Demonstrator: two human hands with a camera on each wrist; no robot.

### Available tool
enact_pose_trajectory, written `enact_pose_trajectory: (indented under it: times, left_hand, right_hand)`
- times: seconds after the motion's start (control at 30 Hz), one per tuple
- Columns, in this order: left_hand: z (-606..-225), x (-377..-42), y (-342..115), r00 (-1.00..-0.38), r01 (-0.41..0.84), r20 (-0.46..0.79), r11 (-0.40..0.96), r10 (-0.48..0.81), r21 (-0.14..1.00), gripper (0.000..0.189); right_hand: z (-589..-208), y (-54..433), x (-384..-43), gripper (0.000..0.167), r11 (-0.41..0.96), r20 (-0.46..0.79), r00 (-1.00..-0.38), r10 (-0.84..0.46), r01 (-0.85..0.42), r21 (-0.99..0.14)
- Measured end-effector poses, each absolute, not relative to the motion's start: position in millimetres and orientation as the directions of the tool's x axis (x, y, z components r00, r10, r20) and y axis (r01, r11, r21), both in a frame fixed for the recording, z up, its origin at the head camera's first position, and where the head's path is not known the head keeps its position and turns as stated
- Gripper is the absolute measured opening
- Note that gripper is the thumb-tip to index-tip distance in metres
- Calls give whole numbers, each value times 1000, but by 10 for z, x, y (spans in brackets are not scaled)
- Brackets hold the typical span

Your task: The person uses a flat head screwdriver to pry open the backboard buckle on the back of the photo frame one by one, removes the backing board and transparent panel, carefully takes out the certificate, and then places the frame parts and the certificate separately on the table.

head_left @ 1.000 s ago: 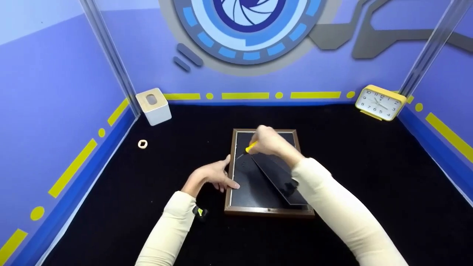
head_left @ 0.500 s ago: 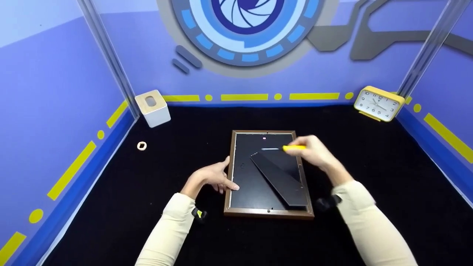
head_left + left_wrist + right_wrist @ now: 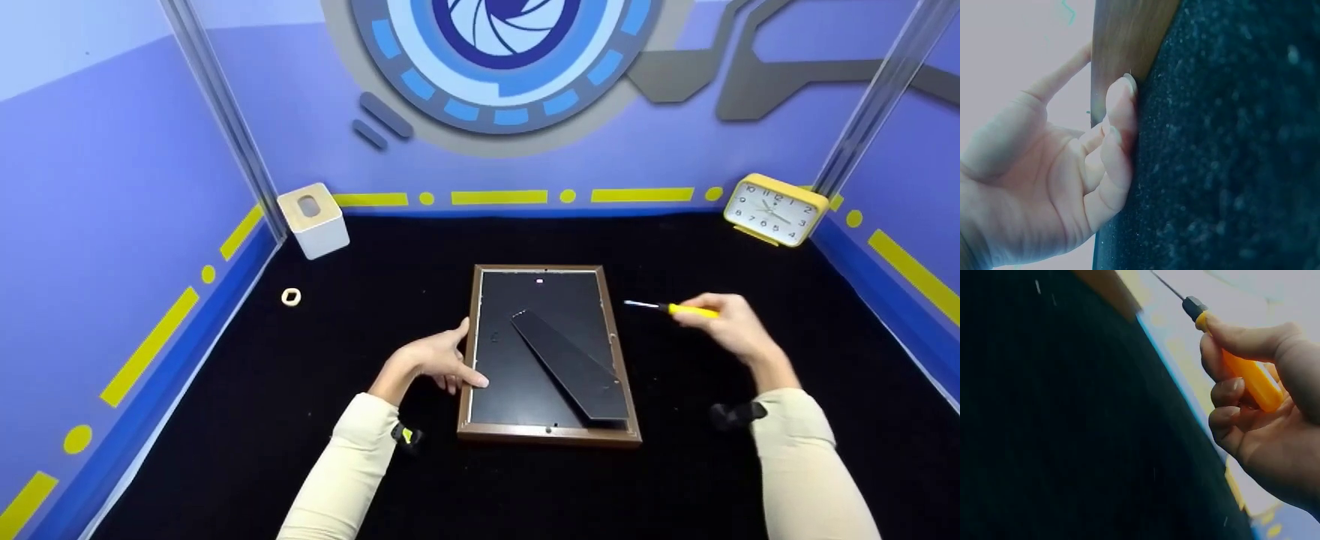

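A brown picture frame (image 3: 468, 405) lies back up on the black cloth, its black backing panel (image 3: 510, 390) and slanted easel leg (image 3: 574, 367) showing. At its left side my left hand (image 3: 435, 356) holds the edge, one digit over the rim onto the panel. In the left wrist view, curled fingers (image 3: 1120, 169) touch the frame's wooden side (image 3: 1123, 39). My right hand (image 3: 735, 326) grips a screwdriver by its yellow handle (image 3: 1255, 379), off to the right of the frame. Its thin metal shaft (image 3: 642, 304) points left, apart from the frame.
A white tissue box (image 3: 321, 232) with a wooden lid stands back left, and a yellow alarm clock (image 3: 776, 211) back right. A small pale ring (image 3: 291, 297) with a dark hole lies on the left of the cloth. Printed blue walls (image 3: 112, 225) enclose the sides and back.
My right hand has moved with the screwdriver from over the frame's upper left part to the right, beyond the frame. My left hand stays at the frame's left edge.
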State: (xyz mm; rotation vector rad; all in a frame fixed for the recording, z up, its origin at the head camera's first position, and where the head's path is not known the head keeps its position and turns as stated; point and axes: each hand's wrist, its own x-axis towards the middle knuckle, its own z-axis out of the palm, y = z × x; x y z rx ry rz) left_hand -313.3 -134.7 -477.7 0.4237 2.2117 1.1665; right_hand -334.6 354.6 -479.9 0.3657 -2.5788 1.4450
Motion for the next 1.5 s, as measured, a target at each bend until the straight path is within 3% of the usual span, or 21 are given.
enact_pose_trajectory:
  times: [0.27, 0.53, 1.0, 1.17, 1.5]
  left_hand:
    - [-4780, -3141, -1345, -774, 17, -350, 570, 528, 821, 135]
    - [-4768, -3134, -1341, -773, 10, -351, 562, 529, 827, 135]
    - [-4774, -3130, -1339, -778, 12, -351, 572, 520, 820, 134]
    - [-4775, -3113, -1348, -781, 4, -353, 569, 515, 822, 134]
    - [-4775, -3125, -1343, -779, 13, -349, 569, 521, 822, 134]
  right_hand:
    - [-4901, 3798, -3276, 44, 588, 117, -991, -61, -131, -798]
    - [-4927, 3787, -3302, 25, 685, 200, -967, -160, -254, -682]
    - [-5015, 3866, -3279, 23, 671, 275, -932, -236, -361, -648]
    - [-5015, 3874, -3271, 29, 663, 281, -928, -243, -371, -650]
    - [-4919, 3881, -3240, 42, 709, 326, -935, -138, -324, -627]
